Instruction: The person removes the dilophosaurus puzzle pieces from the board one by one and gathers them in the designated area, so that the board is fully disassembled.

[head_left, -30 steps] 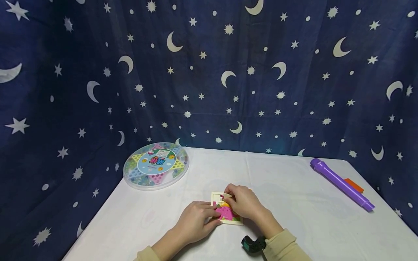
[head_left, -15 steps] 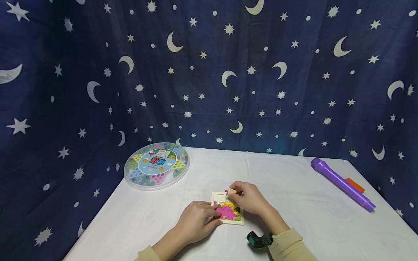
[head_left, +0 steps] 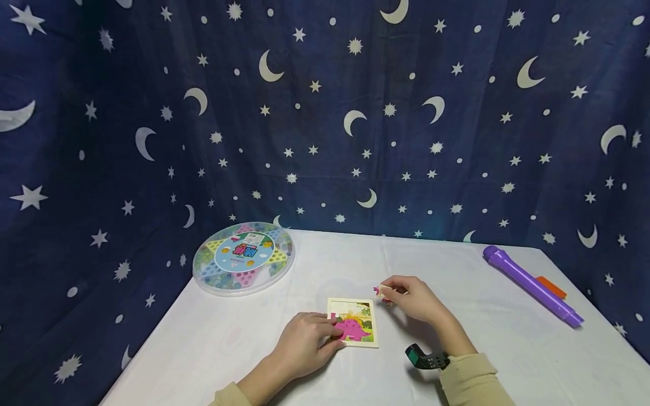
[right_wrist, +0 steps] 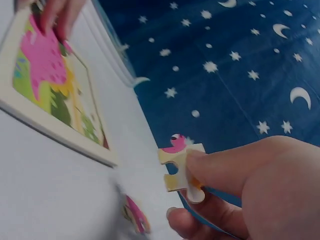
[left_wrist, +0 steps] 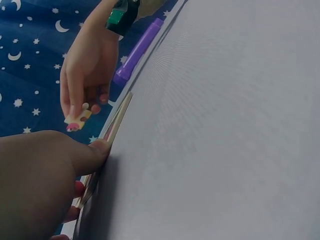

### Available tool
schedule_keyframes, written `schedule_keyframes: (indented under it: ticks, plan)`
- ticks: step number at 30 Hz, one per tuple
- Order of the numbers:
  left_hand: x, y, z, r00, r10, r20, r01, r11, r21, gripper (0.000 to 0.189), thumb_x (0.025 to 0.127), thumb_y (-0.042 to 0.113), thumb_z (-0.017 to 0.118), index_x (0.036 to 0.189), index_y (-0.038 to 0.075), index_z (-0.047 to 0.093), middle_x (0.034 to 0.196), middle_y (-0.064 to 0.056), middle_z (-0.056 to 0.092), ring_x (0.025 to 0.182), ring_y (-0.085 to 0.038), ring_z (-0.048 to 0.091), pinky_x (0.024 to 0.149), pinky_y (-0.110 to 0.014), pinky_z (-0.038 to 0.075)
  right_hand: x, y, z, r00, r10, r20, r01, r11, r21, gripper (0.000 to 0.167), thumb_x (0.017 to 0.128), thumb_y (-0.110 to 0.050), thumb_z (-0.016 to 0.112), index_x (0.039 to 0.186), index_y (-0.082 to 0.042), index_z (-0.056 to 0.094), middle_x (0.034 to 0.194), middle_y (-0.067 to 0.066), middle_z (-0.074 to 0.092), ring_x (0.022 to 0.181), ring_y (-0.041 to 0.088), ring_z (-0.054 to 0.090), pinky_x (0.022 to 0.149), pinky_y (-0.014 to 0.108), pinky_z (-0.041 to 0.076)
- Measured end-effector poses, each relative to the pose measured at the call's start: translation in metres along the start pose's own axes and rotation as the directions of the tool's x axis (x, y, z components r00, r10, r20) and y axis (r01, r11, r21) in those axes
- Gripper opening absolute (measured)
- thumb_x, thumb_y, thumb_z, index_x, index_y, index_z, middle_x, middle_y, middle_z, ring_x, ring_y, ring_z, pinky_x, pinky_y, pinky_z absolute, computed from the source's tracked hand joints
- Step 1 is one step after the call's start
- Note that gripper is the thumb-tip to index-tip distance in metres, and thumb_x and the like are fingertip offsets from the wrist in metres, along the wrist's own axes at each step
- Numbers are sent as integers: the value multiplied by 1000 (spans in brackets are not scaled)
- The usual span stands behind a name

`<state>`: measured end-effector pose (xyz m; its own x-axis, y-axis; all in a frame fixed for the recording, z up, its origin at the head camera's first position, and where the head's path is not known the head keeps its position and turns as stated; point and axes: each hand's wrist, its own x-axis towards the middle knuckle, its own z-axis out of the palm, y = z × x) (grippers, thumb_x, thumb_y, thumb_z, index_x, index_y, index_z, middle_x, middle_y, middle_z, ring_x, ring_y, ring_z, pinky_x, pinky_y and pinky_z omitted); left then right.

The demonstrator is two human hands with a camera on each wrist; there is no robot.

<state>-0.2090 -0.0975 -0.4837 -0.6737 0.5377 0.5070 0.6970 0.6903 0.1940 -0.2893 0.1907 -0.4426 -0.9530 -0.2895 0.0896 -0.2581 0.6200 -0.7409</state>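
Observation:
A small square jigsaw puzzle (head_left: 354,330) lies on the white table, showing a pink dinosaur in a pale frame. My left hand (head_left: 310,344) holds it at its left side, fingers over the picture and thumb at the near edge. In the left wrist view the thumb (left_wrist: 100,150) touches the frame's rim. To the right of the puzzle, my right hand (head_left: 413,296) pinches a puzzle piece (right_wrist: 181,167) between thumb and fingers, above the table. The piece is pale yellow with a pink patch. Below that hand lies another puzzle piece (right_wrist: 136,214), partly hidden.
A round, clear-lidded board game box (head_left: 244,258) lies at the back left. On the right are a purple microphone-shaped stick (head_left: 530,286) and an orange object (head_left: 551,287) beside it. A dark curtain (head_left: 325,113) with moons and stars hangs behind the table (head_left: 228,338).
My right hand has lifted a piece from the puzzle's upper part and carried it off to the right. Light bare backing shows there. My left hand has stayed in place.

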Motion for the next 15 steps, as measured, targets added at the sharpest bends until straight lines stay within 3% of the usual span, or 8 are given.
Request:
schedule_keyframes:
  ticks: [10,15]
  plan:
    - [-1,-1,1,1000,9,-8,-9,1000,-9,22,91,37,78,105,22,83,111,4,76,105,-14,70,95,-37,52,-5,17,-20,999,53,7,-53,999,-12,22,101,-26,67,116,-12,75,92,0,66,82,20,55,70,34,49]
    - [0,-1,1,1000,3,-7,-3,1000,-11,22,91,38,79,105,22,83,112,4,76,104,-14,69,95,-37,52,-7,24,-27,999,52,-4,-52,999,-2,23,99,-27,69,115,-11,74,87,3,65,78,21,55,65,33,47]
